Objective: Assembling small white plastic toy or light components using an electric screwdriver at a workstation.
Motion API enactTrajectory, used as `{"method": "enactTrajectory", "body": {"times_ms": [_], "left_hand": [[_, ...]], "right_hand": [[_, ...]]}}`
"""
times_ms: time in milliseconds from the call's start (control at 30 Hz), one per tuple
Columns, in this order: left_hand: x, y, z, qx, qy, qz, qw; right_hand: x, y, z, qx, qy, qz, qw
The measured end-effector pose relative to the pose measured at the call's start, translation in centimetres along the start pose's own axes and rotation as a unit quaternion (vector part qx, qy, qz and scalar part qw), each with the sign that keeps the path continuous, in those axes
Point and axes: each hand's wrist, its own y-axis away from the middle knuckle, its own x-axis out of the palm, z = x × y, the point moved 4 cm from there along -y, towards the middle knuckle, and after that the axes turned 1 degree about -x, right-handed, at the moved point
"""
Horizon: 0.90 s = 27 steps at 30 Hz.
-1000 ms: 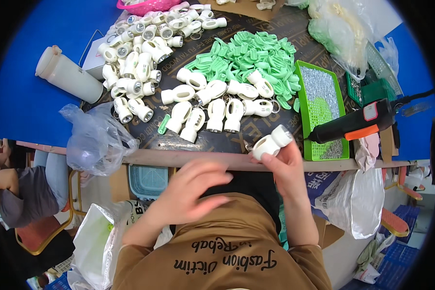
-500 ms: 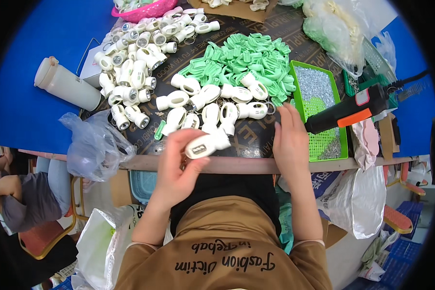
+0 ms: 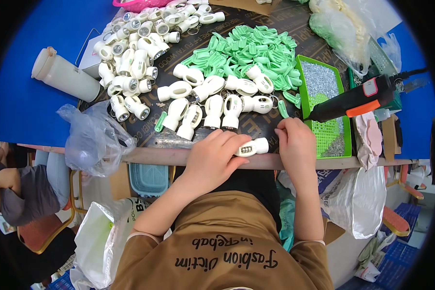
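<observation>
My left hand (image 3: 212, 157) grips a small white flashlight (image 3: 260, 145) at the table's front edge. Its open slot faces up and shows small cells or metal contacts. Between the thumb and fingers of my right hand (image 3: 297, 142) is a green plastic cover (image 3: 282, 109), pinched at its near end and pointing away from me. Just beyond my hands lie several white flashlights (image 3: 213, 110) with key rings. Behind them is a heap of green covers (image 3: 249, 55). One loose green cover (image 3: 160, 122) lies left of the flashlights.
A lime-green tray (image 3: 347, 130) of small screws stands right, with a black electric screwdriver (image 3: 345, 101) across it. More flashlights (image 3: 139, 63) are heaped at left, beside a white tumbler (image 3: 65, 75) and clear plastic bag (image 3: 94, 140). A seated person (image 3: 21, 193) is at far left.
My left hand has brought the flashlight down and right to the table edge. My right hand has closed on a green cover near the screw tray.
</observation>
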Motion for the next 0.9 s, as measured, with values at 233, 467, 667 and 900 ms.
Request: {"method": "enactTrajectory", "body": {"times_ms": [233,467,667,900], "left_hand": [[-0.2,0.1,0.2,-0.003,0.041,-0.001,0.999],[0.0,0.0,0.2,-0.016,0.041,-0.005,0.999],[-0.1,0.0,0.6,-0.018,0.044,-0.014,0.999],[0.0,0.2,0.9,-0.027,0.038,-0.008,0.999]], "right_hand": [[0.2,-2.1,0.2,-0.047,-0.024,-0.120,0.991],[1.0,-1.7,0.2,-0.010,0.010,-0.083,0.996],[-1.0,2.6,0.7,-0.011,-0.249,-0.105,0.963],[-1.3,4.8,0.1,0.024,-0.156,-0.035,0.987]]}}
